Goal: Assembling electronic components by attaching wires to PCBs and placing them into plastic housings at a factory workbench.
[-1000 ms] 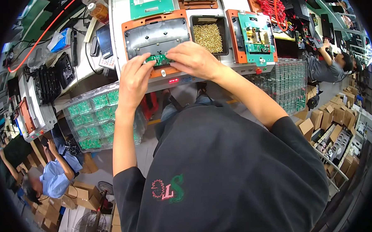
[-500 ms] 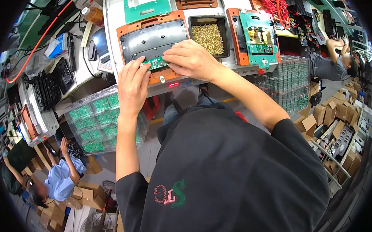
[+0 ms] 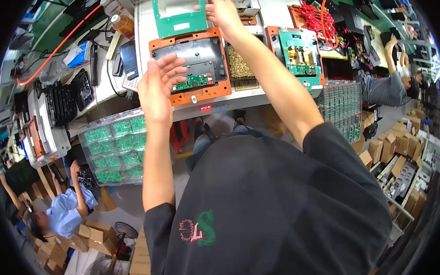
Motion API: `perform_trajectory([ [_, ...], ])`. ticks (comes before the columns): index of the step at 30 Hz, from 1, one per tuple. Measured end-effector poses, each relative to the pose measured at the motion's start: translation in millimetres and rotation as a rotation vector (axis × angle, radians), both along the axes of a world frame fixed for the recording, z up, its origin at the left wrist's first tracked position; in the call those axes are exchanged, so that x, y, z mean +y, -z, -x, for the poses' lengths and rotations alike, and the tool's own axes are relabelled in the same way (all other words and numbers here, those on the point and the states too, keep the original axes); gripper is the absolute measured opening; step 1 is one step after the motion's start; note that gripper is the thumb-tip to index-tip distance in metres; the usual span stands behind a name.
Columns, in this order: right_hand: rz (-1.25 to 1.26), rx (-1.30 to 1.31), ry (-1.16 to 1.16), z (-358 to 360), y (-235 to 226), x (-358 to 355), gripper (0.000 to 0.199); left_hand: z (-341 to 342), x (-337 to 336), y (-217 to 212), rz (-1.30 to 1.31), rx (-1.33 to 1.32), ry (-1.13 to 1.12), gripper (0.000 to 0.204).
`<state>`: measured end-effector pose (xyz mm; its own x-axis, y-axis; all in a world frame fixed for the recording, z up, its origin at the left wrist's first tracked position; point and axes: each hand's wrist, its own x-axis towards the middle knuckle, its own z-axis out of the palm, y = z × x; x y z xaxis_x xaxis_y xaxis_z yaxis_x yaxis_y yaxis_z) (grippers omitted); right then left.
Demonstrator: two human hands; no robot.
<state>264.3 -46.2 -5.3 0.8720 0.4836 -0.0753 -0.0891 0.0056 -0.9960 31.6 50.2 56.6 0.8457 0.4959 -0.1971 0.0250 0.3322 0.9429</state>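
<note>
My left hand (image 3: 160,86) is open, fingers spread, over the left side of an orange fixture (image 3: 206,95). In that fixture lies a black plastic housing (image 3: 204,48). A small green circuit board (image 3: 195,81) sits along the housing's near edge, partly behind my left fingertips. Farther off, my right hand (image 3: 223,14) has its fingers stretched out beside the right edge of a green frame plate (image 3: 182,27) with a large opening. Whether the fingertips touch the plate I cannot tell. My right forearm crosses above a black bin of brass screws (image 3: 240,63) and hides part of it.
At the right stands a second orange fixture (image 3: 319,59) with a green plate and circuit board. Red wired parts (image 3: 315,18) lie beyond it. Trays of green boards (image 3: 115,149) flank the bench on both sides. A phone (image 3: 128,58) and a bottle (image 3: 123,26) are at the left.
Both hands have let go of the small circuit board, which now rests in the housing. My right hand moved away to the green frame plate; my left lifted and opened. The view shifted slightly.
</note>
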Motion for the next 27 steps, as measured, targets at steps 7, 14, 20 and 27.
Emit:
perform_trajectory([
  [7, 0.31, -0.75, -0.245, 124.8, -12.4, -96.8, 0.049, 54.2, 5.7, 30.9, -0.232, 0.496, 0.148, 0.052],
  [14, 0.584, -0.916, -0.232, 158.1, 23.0, -112.0, 0.072, 58.7, -54.9, 51.8, -1.332, 0.152, -0.104, 0.025],
  [20, 0.599, -0.965, -0.245, 150.9, 37.9, -106.5, 0.083, 53.8, -33.6, 70.1, -1.279, -0.121, 0.121, 0.016],
  [27, 0.414, -0.892, -0.249, 156.7, 0.6, -107.2, 0.063, 75.6, -3.4, 65.7, -1.308, -0.27, 0.156, 0.019],
])
